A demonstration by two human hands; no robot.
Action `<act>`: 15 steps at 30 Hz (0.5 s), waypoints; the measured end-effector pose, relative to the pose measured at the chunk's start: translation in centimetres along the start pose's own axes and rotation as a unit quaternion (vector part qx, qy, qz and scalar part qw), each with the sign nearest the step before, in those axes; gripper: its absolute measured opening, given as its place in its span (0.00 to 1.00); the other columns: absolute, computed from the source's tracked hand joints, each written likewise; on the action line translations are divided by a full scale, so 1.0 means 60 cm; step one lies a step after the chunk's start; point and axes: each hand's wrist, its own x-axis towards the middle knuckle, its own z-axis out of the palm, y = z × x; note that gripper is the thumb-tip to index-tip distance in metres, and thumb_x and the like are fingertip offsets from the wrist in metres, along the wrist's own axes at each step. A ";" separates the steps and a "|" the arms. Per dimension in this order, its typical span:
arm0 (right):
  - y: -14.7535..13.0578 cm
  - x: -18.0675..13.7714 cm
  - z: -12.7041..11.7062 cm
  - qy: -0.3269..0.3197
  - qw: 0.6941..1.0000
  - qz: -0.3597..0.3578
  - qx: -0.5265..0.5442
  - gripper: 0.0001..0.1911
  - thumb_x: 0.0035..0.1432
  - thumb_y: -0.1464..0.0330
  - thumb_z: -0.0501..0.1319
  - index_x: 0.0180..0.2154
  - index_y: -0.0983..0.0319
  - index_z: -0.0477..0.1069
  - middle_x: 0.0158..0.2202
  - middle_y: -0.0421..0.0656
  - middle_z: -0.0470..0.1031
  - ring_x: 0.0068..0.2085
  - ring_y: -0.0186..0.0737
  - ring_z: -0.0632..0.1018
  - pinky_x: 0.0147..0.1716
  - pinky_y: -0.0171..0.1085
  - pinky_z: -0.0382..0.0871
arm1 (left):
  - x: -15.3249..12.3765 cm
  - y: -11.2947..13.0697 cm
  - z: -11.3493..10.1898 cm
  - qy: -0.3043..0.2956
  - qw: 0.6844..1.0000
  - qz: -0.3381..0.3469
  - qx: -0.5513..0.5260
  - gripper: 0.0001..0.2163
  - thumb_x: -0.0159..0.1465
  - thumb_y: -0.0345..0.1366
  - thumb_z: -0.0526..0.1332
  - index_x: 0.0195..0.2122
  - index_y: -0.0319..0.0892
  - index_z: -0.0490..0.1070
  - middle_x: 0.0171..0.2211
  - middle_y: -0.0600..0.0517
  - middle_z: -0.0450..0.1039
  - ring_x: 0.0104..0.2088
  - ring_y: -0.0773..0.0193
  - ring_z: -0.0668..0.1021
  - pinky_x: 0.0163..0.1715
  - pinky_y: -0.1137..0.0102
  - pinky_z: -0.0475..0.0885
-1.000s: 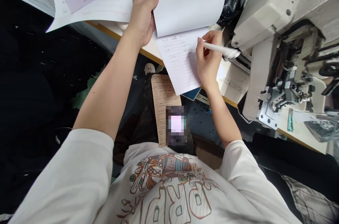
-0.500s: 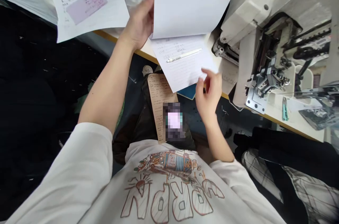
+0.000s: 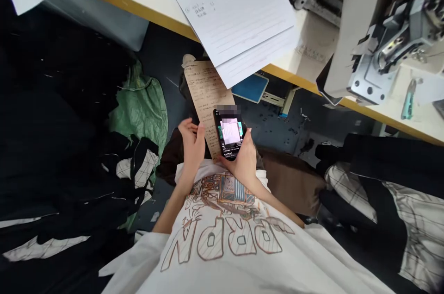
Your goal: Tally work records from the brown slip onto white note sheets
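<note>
A smartphone [image 3: 229,134] with a lit screen lies over my lap, and my right hand [image 3: 245,159] grips its lower right edge. Beneath it, a long brown sheet with handwriting [image 3: 203,83] rests on my legs. My left hand [image 3: 192,146] hovers beside the sheet's left edge, fingers loosely bent and thumb apart, holding nothing. Overhanging the table's front edge are white lined papers [image 3: 236,21] with handwritten notes on the upper part.
The white table [image 3: 169,11] has a yellow edge. At right stands a sewing machine [image 3: 374,67], with teal thread snips [image 3: 409,99] nearby. Dark and plaid fabric [image 3: 360,192] lies at right; black fabric [image 3: 52,146] and a green sack [image 3: 145,104] are at left.
My left hand has let go of the raised white sheet and come down to my lap. My right hand has moved down onto the phone. The view has tilted downward.
</note>
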 end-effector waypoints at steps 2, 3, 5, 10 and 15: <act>-0.004 0.004 0.004 -0.008 1.000 -0.002 0.001 0.61 0.47 0.59 0.71 0.72 0.70 0.39 0.71 0.64 0.53 0.72 0.61 0.60 0.69 0.58 0.60 | -0.027 -0.020 0.004 -0.064 0.991 -0.105 -0.051 0.16 0.63 0.53 0.63 0.41 0.47 0.67 0.37 0.50 0.73 0.41 0.56 0.78 0.41 0.62 0.75; -0.004 0.006 0.005 -0.010 1.000 -0.003 0.004 0.60 0.48 0.61 0.70 0.72 0.69 0.39 0.71 0.64 0.53 0.72 0.60 0.60 0.69 0.57 0.59 | -0.034 -0.024 0.006 -0.096 0.981 -0.141 -0.090 0.16 0.63 0.53 0.64 0.39 0.47 0.68 0.39 0.49 0.75 0.43 0.55 0.79 0.43 0.62 0.76; -0.002 0.008 0.005 -0.008 1.000 -0.002 0.015 0.58 0.48 0.64 0.69 0.72 0.70 0.40 0.71 0.64 0.55 0.72 0.59 0.61 0.68 0.57 0.61 | -0.038 -0.022 0.012 -0.138 0.955 -0.189 -0.180 0.17 0.60 0.53 0.65 0.39 0.45 0.71 0.43 0.48 0.78 0.48 0.53 0.80 0.47 0.61 0.76; 0.001 0.010 -0.016 0.007 0.998 0.006 0.059 0.57 0.44 0.66 0.70 0.70 0.70 0.43 0.70 0.62 0.57 0.69 0.58 0.66 0.64 0.54 0.67 | -0.038 -0.004 0.023 -0.177 0.889 -0.282 -0.314 0.24 0.52 0.50 0.71 0.44 0.39 0.75 0.46 0.44 0.81 0.50 0.49 0.81 0.52 0.59 0.76; -0.015 -0.001 -0.048 0.042 0.995 -0.057 0.072 0.53 0.46 0.66 0.70 0.69 0.66 0.47 0.68 0.60 0.61 0.67 0.56 0.69 0.62 0.53 0.70 | -0.053 0.023 0.023 -0.210 0.859 -0.322 -0.339 0.20 0.54 0.46 0.72 0.42 0.39 0.76 0.43 0.45 0.82 0.48 0.50 0.83 0.50 0.59 0.79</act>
